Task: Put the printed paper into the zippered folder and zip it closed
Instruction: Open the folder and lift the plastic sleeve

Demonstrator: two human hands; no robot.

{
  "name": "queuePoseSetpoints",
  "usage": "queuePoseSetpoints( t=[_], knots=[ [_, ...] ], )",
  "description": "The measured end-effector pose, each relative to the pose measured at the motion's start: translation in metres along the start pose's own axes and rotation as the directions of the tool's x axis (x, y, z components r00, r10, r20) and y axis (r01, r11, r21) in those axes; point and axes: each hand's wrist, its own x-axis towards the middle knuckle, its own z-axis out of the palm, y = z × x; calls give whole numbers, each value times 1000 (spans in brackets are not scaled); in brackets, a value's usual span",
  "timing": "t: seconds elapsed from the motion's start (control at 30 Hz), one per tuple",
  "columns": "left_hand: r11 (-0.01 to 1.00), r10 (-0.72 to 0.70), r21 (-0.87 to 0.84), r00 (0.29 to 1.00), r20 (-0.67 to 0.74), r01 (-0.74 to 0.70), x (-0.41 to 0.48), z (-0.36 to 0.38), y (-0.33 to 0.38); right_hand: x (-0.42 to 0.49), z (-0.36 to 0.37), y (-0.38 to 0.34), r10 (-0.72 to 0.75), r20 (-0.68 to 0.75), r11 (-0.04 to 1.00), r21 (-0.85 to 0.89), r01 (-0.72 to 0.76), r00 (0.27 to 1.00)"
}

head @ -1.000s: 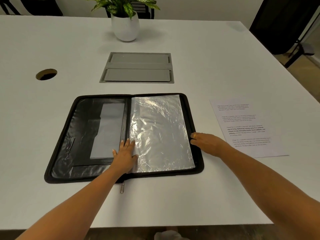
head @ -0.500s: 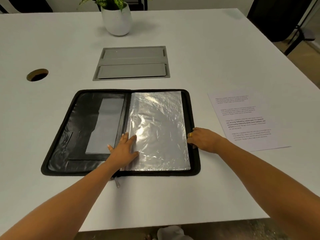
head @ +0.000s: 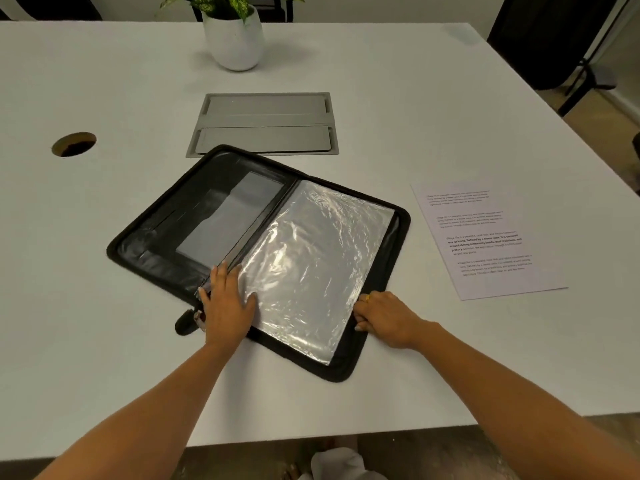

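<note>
A black zippered folder (head: pixel 391 268) lies open and skewed on the white table, its far left corner over the grey hatch. Clear plastic sleeves (head: pixel 311 261) fill its right half, and a dark pocket panel fills the left half. My left hand (head: pixel 227 306) presses flat on the folder's near edge at the spine, fingers spread. My right hand (head: pixel 386 318) grips the folder's right border, fingers curled over the rim. The printed paper (head: pixel 485 239) lies flat on the table to the right of the folder, untouched. A zip pull (head: pixel 188 320) sticks out by my left hand.
A grey cable hatch (head: pixel 265 123) is set into the table behind the folder. A round cable hole (head: pixel 73 144) lies at the far left. A white pot with a plant (head: pixel 235 39) stands at the back. The table's near edge runs just below my forearms.
The folder has turned clockwise under both hands; its right side swung toward me and its left corner moved back over the hatch. The paper has not moved.
</note>
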Motion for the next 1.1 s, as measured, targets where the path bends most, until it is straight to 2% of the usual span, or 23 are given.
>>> queuePoseSetpoints(
  t=[0.27,0.47,0.57,0.67,0.7,0.77,0.83,0.93,1.0,1.1],
  knots=[
    [986,-112,-118,993,26,114,-36,1,-9,-4,31,-65,183,-161,976,151,-159,970],
    [971,-135,-184,984,115,155,-56,-3,-18,10,46,-122,315,-172,936,220,-275,933],
    [982,-97,-150,990,102,112,-61,-2,-23,18,44,-140,299,-113,929,260,-262,948],
    [981,-113,-147,989,99,127,-63,-2,-27,12,35,-134,181,-77,930,338,-145,981],
    [980,-116,-148,988,103,130,-63,-3,-29,7,30,-125,126,-67,941,324,-98,990],
    [980,-114,-149,987,116,131,-63,-5,-31,-2,22,-101,56,-53,982,185,-45,997],
    [983,-104,-138,986,129,122,-62,-5,-32,-10,11,-69,99,-42,994,51,-97,994],
    [987,-100,-114,986,136,115,-62,-5,-33,-26,-6,-24,219,-5,974,-54,-219,976],
    [988,-98,-105,986,135,112,-62,-5,-34,-33,-8,-9,239,22,964,-125,-235,971],
    [987,-95,-117,986,135,111,-63,-6,-34,-29,0,-12,233,11,968,-102,-231,972]
  ],
)
